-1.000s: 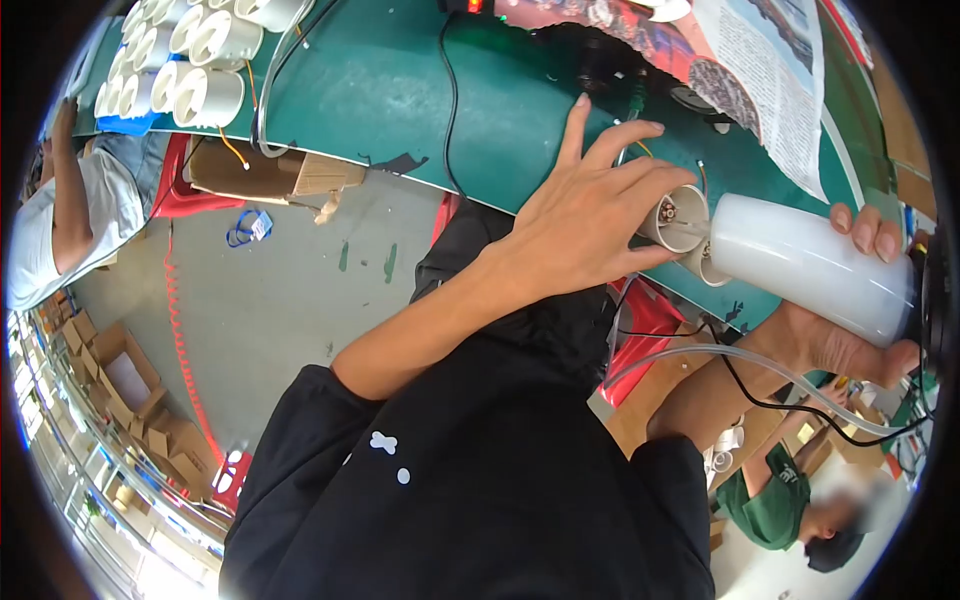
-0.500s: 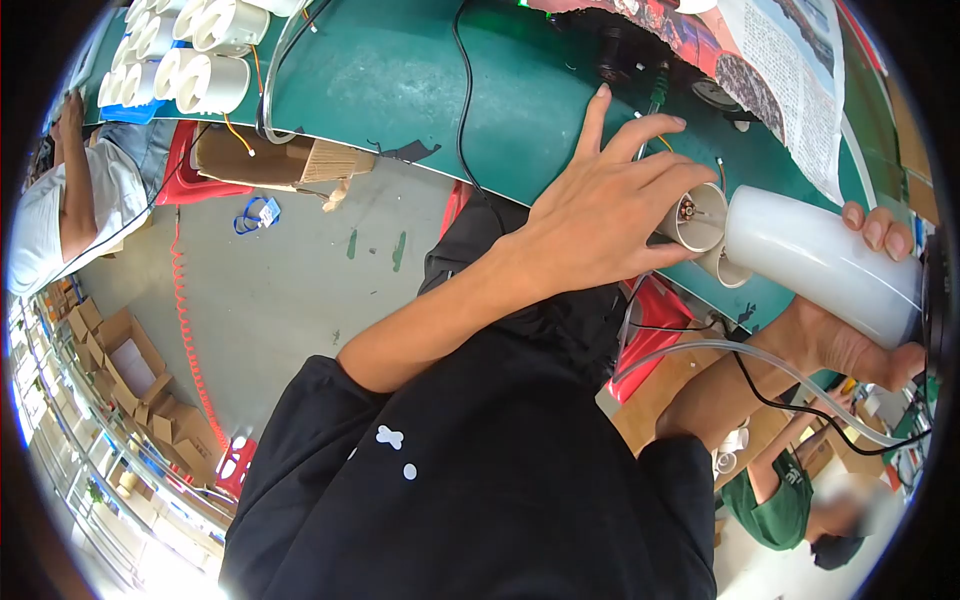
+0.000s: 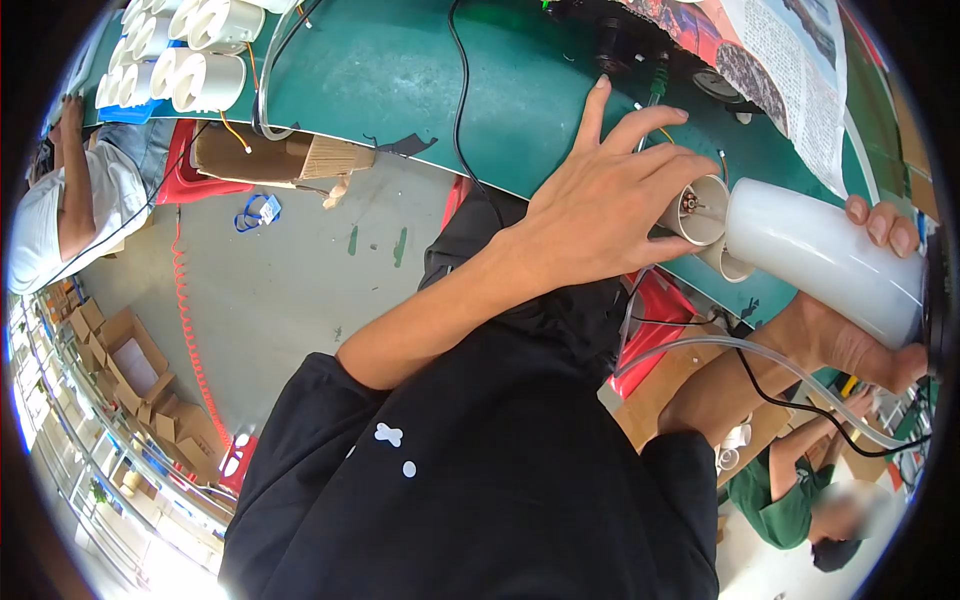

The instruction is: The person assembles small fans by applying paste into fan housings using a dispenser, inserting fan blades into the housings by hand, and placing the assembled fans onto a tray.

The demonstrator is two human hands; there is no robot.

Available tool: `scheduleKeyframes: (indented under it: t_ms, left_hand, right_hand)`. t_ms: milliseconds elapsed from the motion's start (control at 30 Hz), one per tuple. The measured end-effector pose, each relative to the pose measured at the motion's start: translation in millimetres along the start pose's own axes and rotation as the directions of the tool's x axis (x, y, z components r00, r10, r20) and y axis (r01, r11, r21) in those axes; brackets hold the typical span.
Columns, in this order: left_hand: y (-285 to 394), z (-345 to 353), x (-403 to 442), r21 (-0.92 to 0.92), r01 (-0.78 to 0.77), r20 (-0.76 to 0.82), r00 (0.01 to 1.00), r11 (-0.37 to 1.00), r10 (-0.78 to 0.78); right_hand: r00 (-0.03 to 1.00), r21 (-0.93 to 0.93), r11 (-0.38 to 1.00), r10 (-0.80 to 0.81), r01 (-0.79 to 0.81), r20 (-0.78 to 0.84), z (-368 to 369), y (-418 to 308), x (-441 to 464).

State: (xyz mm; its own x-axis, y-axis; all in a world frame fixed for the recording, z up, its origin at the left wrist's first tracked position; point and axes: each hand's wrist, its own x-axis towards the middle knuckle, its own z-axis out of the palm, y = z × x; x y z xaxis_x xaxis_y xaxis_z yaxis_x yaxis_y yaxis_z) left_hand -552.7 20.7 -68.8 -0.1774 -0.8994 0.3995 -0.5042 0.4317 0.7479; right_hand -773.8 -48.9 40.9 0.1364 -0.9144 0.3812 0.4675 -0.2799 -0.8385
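left grip (image 3: 618, 208) pinches cup (image 3: 704, 232), core (image 3: 690, 203) already inside. right grip (image 3: 850, 325) clasps white cylinder (image 3: 820, 252) at its mouth; completion unclear.

Holding white cup (image 3: 704, 230) with left hand (image 3: 608, 207) at two o'clock; gripping white cylinder (image 3: 815, 250) with right hand (image 3: 842, 338) at three, aiming thin shaft (image 3: 710, 212) into cup. Showing rows of cups (image 3: 215, 84) at ten on green table (image 3: 360, 80), newspaper (image 3: 790, 95) at two.
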Motion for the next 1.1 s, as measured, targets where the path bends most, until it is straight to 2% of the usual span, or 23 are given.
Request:
scheduleKeyframes:
  t_ms: [133, 233, 333, 433, 533, 600, 633, 733, 800, 933, 1000, 1033, 1100]
  left_hand:
    - [0.5, 0.4, 0.1, -0.007, 0.003, -0.002, 1.0, 1.0, -0.003]
    - [-0.2, 1.2, -0.2, 0.001, 0.001, -0.007, 1.0, 1.0, -0.001]
    - [-1.0, 1.4, -0.5, 0.002, -0.005, -0.015, 1.0, 1.0, 0.005]
    - [-0.5, 1.0, 0.2, 0.001, -0.004, -0.014, 1.0, 1.0, 0.004]
    - [0.7, 1.1, -0.3, 0.003, -0.01, -0.014, 1.0, 1.0, 0.01]
    - [1.0, 1.1, 0.4, -0.002, -0.024, -0.025, 0.999, 1.0, 0.024]
    - [0.8, 1.2, 0.7, -0.003, -0.025, -0.024, 0.999, 1.0, 0.025]
    - [1.2, 0.8, 1.1, 0.009, -0.029, -0.027, 0.999, 1.0, 0.029]
    - [1.4, 0.3, 1.2, 0.002, 0.001, -0.01, 1.0, 1.0, -0.001]
    - [1.6, -0.9, 2.0, 0.004, 0.005, 0.011, 1.0, 1.0, -0.005]
    - [1.4, -0.3, 1.8, 0.018, 0.0, 0.001, 1.0, 1.0, 0.0]
    - [1.4, -0.3, 1.9, 0.009, -0.005, 0.0, 1.0, 1.0, 0.005]
    - [3.1, -0.4, 1.9, 0.026, -0.002, -0.003, 1.0, 1.0, 0.002]
  right_hand:
    - [0.999, -0.044, 0.999, 0.004, -0.005, -0.032, -5.0, -0.1, 0.3]
    - [0.999, 0.004, 1.0, 0.027, -0.028, 0.031, -6.1, -0.8, 0.7]
    - [1.0, 0.017, 1.0, 0.005, -0.005, -0.011, -2.4, 1.6, -1.0]
    - [0.997, -0.046, 0.998, -0.035, 0.032, -0.063, -4.0, 1.8, -2.2]
    - [0.997, -0.005, 1.0, -0.009, 0.009, -0.08, 7.7, 4.2, -1.7]
    - [0.986, 0.175, 0.971, -0.153, 0.163, -0.067, 37.7, 20.4, -2.1]
    - [0.986, 0.174, 0.971, -0.154, 0.164, -0.068, 36.8, 20.4, -1.8]
    - [0.99, 0.152, 0.978, -0.137, 0.141, -0.034, 29.3, 18.1, -0.7]
    - [0.972, -0.085, 0.971, -0.216, 0.224, 0.097, 18.0, 16.2, 0.8]
    - [0.968, -0.12, 0.962, -0.237, 0.246, 0.087, 6.9, 2.6, -0.9]
    - [0.946, -0.052, 0.987, -0.161, 0.152, -0.282, -7.8, -18.7, -7.4]
    - [0.948, 0.046, 0.987, -0.132, 0.151, -0.289, -13.0, -24.9, -7.5]
    - [0.936, 0.017, 0.986, -0.154, 0.167, -0.316, -27.7, -34.5, -9.2]
